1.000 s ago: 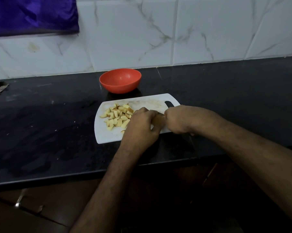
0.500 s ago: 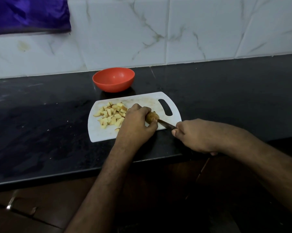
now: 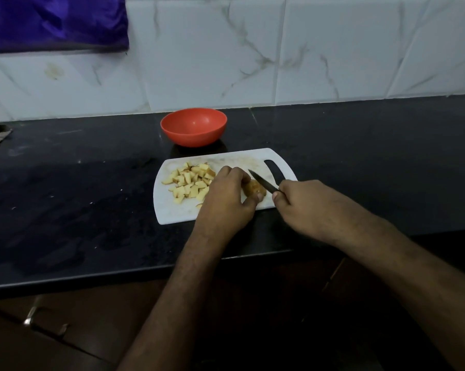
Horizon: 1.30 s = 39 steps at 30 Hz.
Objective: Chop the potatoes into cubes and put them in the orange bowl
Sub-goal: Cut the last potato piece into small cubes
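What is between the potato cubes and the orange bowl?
Nothing visible. The potato cubes lie on the white cutting board, and the orange bowl sits just behind it, with only bare board and black counter between them.

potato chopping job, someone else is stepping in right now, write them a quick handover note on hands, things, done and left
Left hand holds the uncut potato piece on the white cutting board.
Right hand grips the knife, blade angled over that piece.
Done: a pile of potato cubes lies on the board's left part.
Left: cube the last piece, then move all cubes into the orange bowl, which stands behind the board and holds nothing visible.
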Motion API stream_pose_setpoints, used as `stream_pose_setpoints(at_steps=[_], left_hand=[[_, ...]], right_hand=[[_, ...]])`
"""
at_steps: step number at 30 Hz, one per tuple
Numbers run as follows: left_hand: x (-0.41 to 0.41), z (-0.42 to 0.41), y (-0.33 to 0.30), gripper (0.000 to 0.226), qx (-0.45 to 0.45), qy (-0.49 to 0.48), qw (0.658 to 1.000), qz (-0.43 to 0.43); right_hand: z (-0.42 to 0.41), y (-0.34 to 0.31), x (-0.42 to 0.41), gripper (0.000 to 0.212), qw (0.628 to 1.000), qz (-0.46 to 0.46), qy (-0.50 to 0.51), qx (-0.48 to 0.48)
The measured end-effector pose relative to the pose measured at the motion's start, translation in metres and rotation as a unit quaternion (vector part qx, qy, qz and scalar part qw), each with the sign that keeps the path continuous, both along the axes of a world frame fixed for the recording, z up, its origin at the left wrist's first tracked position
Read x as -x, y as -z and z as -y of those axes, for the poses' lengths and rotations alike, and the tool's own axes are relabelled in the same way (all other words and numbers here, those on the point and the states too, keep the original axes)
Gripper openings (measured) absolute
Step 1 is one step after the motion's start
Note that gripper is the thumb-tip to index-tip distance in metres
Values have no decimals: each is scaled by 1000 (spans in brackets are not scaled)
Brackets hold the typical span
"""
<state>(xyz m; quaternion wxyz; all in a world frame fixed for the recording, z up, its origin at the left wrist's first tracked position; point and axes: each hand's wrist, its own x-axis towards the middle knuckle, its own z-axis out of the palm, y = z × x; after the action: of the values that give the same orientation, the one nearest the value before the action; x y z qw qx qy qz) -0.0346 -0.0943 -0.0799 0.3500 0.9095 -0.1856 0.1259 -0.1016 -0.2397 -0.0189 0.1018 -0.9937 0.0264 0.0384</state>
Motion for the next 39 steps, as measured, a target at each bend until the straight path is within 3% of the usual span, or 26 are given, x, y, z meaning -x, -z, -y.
stream_pose_setpoints(at_steps=[11,16,20,24,29,34,39], left_hand=[[0,2,1,30,-13,-5,1000,9],[1,1,-2,31,-18,-9,1000,-6],[-1,1,-4,28,-15,-1,1000,-14],[-2,1,-2,24,-7,2,1000,-12],[-4,2,0,21,-10,-8,1000,-7],[0,1,-3,19,-5,-12,1000,-3],[1,1,-4,32,-5,-12,1000,-25]], right_hand=[[-19,8,-4,14,999,3,13,39],[-23,-6,-25,27,992,-88,-8,90],[-22,-15,-42,26,984,-118,-41,123],[-14,-10,-66,43,978,-167,-58,108],[-13,-9,-71,36,983,-160,-39,79],[-25,-12,-67,16,978,-182,-16,103],[-10,-10,-62,23,979,-190,-20,74]])
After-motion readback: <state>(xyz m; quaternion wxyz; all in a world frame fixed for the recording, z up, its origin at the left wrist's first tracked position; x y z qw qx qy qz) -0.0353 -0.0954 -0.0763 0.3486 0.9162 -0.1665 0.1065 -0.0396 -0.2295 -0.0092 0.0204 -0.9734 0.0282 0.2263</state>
